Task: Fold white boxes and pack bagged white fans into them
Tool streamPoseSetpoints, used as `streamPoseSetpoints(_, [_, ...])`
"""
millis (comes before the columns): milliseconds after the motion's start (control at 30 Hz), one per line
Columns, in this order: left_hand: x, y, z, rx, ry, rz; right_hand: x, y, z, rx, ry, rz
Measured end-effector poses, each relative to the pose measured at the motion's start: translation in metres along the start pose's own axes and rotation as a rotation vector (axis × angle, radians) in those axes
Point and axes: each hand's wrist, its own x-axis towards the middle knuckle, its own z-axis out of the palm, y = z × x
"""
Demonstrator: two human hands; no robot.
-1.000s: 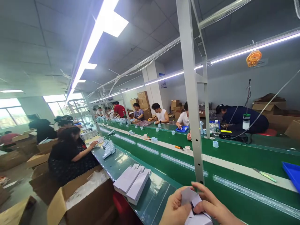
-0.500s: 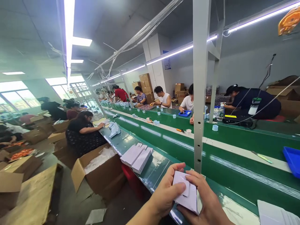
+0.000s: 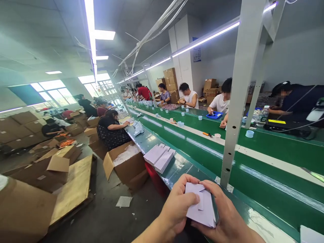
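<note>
So you've got one small white cardboard box (image 3: 204, 216) up between both hands, just above the near edge of the shiny green bench (image 3: 178, 169). Looks boxy, loose flaps on top. Your left hand (image 3: 178, 206) pinches it, thumb pressing a flap, while your right hand (image 3: 224, 212) curls snugly round the other side.

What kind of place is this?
It looks like a factory or workshop: people sit along a long green conveyor belt, small blue cups stand on it, and big cardboard boxes crowd the floor.
</note>
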Motion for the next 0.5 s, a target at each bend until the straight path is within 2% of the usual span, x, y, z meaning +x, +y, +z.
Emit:
streamPoseSetpoints(100, [0.001,0.003,-0.004,0.059,0.018,0.012,0.004,0.000,0.004,0.030,-0.001,-0.049])
streamPoseSetpoints(233, [-0.005,0.000,-0.012,0.100,0.061,0.109,0.009,-0.002,0.008,0.121,-0.055,-0.039])
streamPoseSetpoints(400, [-0.015,-0.001,-0.021,0.172,0.018,0.140,0.012,0.003,0.010,0.259,-0.122,-0.037])
streamPoseSetpoints(500, [-0.018,-0.001,-0.023,0.098,0.035,0.191,0.016,0.007,0.009,0.284,-0.129,-0.056])
